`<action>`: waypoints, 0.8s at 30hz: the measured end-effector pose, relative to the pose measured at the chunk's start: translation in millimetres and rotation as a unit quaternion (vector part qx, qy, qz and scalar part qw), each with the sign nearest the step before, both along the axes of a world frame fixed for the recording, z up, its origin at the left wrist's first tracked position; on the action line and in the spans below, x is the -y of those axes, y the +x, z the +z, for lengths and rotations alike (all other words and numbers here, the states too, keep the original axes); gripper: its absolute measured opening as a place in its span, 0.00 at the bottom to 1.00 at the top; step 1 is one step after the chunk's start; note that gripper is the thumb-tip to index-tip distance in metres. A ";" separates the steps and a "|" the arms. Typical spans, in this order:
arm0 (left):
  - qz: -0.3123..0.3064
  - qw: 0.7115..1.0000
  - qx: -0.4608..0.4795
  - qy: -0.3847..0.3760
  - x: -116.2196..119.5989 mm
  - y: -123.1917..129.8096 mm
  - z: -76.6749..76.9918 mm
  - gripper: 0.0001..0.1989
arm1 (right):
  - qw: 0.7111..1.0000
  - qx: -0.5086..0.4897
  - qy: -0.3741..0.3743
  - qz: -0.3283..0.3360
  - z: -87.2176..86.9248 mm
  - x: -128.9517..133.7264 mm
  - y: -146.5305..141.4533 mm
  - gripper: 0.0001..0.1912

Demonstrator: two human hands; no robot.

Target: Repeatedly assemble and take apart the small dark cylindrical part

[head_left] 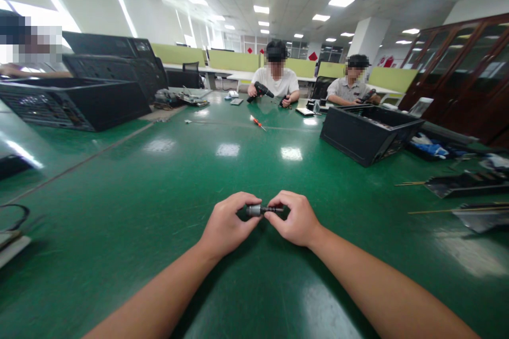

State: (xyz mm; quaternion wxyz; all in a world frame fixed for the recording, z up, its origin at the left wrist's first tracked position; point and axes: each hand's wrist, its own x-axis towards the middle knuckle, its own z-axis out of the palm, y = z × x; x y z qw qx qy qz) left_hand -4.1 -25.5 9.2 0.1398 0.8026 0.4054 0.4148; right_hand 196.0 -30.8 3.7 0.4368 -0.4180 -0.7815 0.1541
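Note:
A small metal part (pixel 253 210), a grey cylinder with a thin, dark, ribbed shaft, lies level between my hands just over the green table (pixel 191 180). On its left end, the thumb and fingers of my left hand (pixel 228 225) pinch the thick grey cylinder. My right hand (pixel 296 220) closes thumb and fingertips round the thin shaft, whose tip pokes out to the right. Fingertips cover some of the shaft, and the part's exact kind is not clear.
A red-handled screwdriver (pixel 257 123) lies further up the table. Black computer cases stand at left (pixel 99 103) and right (pixel 368 132). Metal trays (pixel 457 185) sit at far right. Opposite, one person holds a power drill (pixel 263 89); other people sit nearby.

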 end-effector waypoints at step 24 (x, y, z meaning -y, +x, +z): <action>0.014 1.000 0.016 -0.004 -2.4 -2.9 -0.5 0.10 | 1.000 -0.004 0.000 -0.026 2.1 0.4 1.2 0.03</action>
